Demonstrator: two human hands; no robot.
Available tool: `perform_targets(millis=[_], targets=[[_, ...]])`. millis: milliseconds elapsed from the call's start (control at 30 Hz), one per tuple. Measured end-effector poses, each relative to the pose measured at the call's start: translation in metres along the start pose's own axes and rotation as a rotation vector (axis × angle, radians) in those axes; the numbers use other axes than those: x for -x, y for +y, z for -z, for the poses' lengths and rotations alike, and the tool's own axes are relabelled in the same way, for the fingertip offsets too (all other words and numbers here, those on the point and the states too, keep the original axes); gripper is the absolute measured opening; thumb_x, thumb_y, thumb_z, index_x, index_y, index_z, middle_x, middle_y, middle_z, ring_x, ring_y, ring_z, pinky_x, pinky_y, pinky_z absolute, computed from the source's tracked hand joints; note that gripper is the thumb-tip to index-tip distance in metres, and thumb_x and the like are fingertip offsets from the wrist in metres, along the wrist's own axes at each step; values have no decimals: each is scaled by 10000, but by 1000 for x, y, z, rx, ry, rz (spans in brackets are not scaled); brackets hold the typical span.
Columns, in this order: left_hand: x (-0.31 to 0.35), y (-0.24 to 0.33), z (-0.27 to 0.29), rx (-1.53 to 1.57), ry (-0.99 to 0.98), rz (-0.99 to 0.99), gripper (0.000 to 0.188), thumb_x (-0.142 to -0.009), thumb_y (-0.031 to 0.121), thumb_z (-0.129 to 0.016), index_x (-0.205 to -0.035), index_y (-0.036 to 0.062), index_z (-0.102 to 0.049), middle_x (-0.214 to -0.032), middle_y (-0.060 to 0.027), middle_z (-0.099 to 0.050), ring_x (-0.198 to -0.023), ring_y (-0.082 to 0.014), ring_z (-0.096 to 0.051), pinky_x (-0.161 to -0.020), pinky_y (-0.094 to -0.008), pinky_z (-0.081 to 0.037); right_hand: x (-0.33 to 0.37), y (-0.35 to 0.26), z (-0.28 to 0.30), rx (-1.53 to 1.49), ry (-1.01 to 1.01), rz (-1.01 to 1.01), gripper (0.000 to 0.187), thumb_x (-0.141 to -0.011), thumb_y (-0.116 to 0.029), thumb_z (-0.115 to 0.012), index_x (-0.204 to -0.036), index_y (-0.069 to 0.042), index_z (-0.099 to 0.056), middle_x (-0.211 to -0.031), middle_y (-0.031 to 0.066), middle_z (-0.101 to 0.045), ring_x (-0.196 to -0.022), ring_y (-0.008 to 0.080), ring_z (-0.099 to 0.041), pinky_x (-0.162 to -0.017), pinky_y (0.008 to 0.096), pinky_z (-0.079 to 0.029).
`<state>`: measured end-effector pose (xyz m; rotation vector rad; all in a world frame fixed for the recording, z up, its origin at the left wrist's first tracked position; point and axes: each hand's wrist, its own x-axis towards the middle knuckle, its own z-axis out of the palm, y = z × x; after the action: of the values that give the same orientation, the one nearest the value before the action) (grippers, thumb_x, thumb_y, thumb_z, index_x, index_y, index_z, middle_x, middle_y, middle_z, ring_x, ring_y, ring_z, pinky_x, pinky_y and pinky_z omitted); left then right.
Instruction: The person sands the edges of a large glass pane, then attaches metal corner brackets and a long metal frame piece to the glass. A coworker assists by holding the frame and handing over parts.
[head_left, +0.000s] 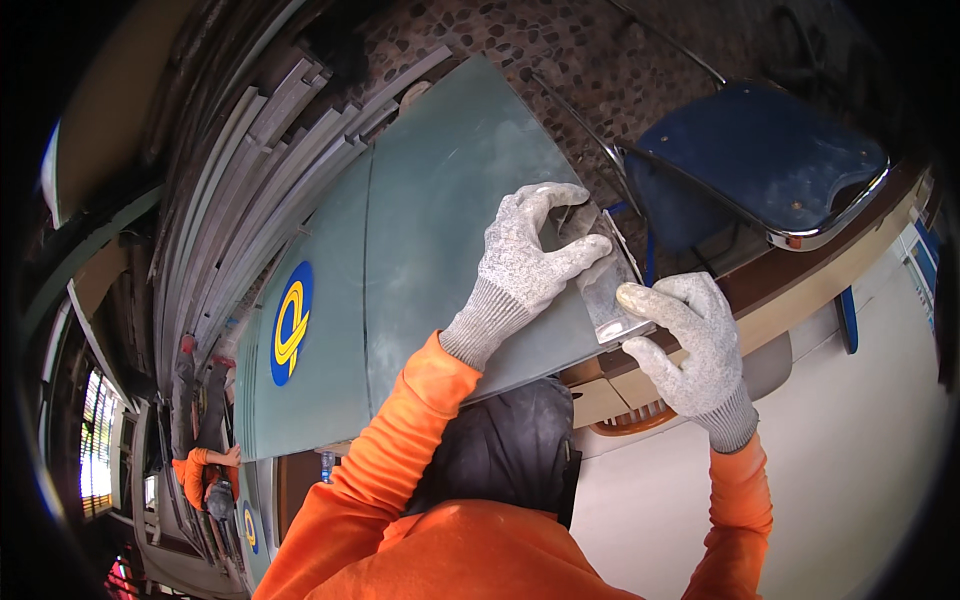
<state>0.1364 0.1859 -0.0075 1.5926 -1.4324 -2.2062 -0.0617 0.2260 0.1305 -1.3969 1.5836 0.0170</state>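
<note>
A short, shiny metal strip (pixel 602 298) lies along the right end of the large grey-green tabletop (pixel 450 190). My left hand (pixel 527 245), in a speckled grey knit glove, grips its far part, with thumb and fingers curved around it. At the strip's near corner, the thumb and index finger of my right hand (pixel 690 345) pinch the edge; this hand wears a matching glove. The undersides of both grips are hidden. Orange sleeves cover both of my forearms.
A blue folding chair (pixel 750 150) stands beyond the strip, above a brown-edged counter (pixel 835 250). Long metal profiles (pixel 265 165) are stacked along the left side. A blue-and-yellow emblem (pixel 291 322) marks the tabletop. Another person in orange (pixel 205 475) is at the far left.
</note>
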Motion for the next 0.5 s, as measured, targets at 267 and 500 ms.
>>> perform_targets(millis=[267,500], targets=[[10,2,7,-185,-160,-163,979,-686,419,-845,-1539,106,-478,-1578,-195,-418,-1479,-373,-406,-1231,-466,-348,8,27,-26,-314,127,102,532,-686,-83,-912,-1189,-162,-757,-1398,119,-571,-1207,322,-602,-1045,423,-518],[8,1,18,-201,-253,-204,1184,-536,417,-902,-1569,100,-419,-1577,-224,-382,-1477,-421,-367,-1240,-506,-328,-11,52,-40,-307,144,397,541,-750,-232,-904,-1242,-187,-683,-1434,70,-612,-1401,349,-528,-1144,506,-451]])
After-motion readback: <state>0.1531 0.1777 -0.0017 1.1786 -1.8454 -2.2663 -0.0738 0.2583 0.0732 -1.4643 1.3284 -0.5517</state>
